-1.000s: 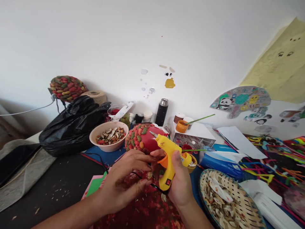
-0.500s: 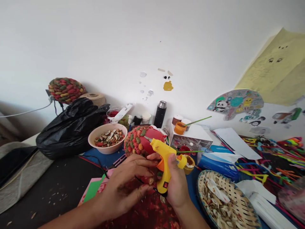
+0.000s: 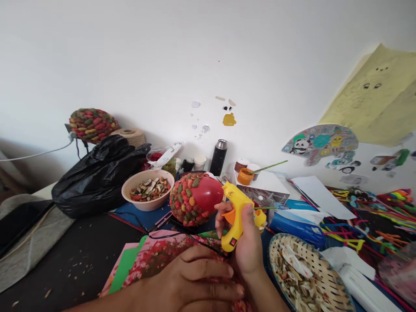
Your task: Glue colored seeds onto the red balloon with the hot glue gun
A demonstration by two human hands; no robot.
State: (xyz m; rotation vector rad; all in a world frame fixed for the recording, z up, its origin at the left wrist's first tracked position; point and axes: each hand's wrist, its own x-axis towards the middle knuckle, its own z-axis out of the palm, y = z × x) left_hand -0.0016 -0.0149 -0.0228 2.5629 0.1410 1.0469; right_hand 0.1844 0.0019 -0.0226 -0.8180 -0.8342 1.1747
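A yellow hot glue gun is gripped by my right hand, with fingers at its orange trigger and the nozzle pointing up and left. Just left of the nozzle sits a red balloon, its left side covered in red, green and orange shell pieces. Below the gun, my left hand lies palm down with fingers stretched toward my right wrist, over red flower-patterned paper. Whatever is under the left palm is hidden. The gun's black cord runs left across the paper.
Left of the balloon stands a bowl of painted shells. A woven basket of pale shells is at right. Paint jars, a black flask, a black plastic bag and bright pipe cleaners surround the workspace.
My left hand has dropped from beside the glue gun, where its fingertips pinched a small piece, to the paper below. The gun has shifted right, uncovering the balloon.
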